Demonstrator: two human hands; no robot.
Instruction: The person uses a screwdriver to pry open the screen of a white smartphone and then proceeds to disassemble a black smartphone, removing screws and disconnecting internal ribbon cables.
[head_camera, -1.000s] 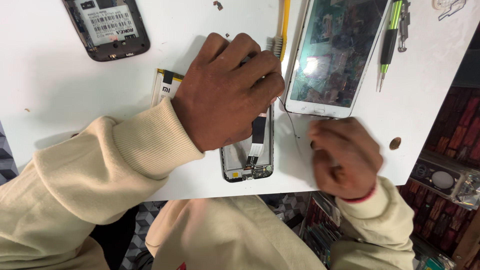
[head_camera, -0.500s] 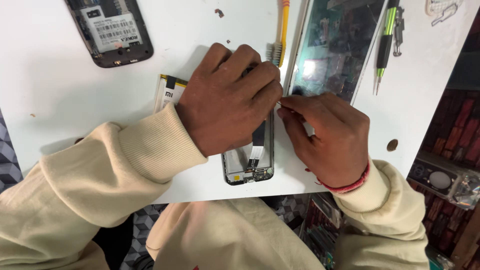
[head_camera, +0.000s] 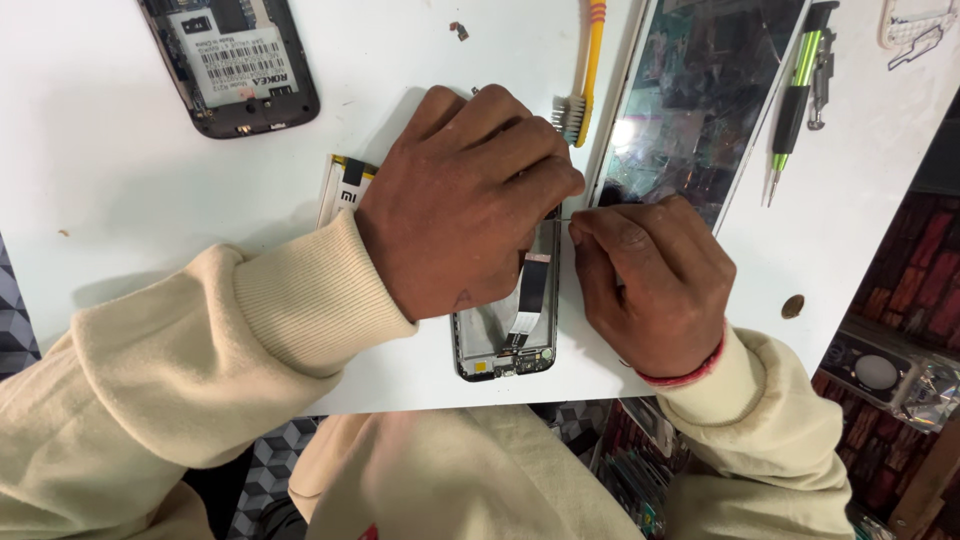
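Note:
An opened phone (head_camera: 510, 335) lies back-up on the white table (head_camera: 120, 200), its inside and a black ribbon cable showing. My left hand (head_camera: 465, 205) presses flat over its upper half and hides that part. My right hand (head_camera: 650, 280) is beside the phone's right edge, fingers pinched on a thin metal tool whose tip (head_camera: 562, 222) meets the phone by my left fingertips. A flat battery (head_camera: 343, 190) peeks out from under my left wrist.
A dark phone shell (head_camera: 228, 62) lies at the back left. A yellow toothbrush (head_camera: 585, 75), a glass screen panel (head_camera: 700, 100) and a green screwdriver (head_camera: 795, 95) lie at the back right. A small brown coin (head_camera: 793, 306) sits near the table's right edge.
My right hand has come up from the table's front edge to the phone's right side and now pinches a thin tool against it. My left hand has stayed on the phone.

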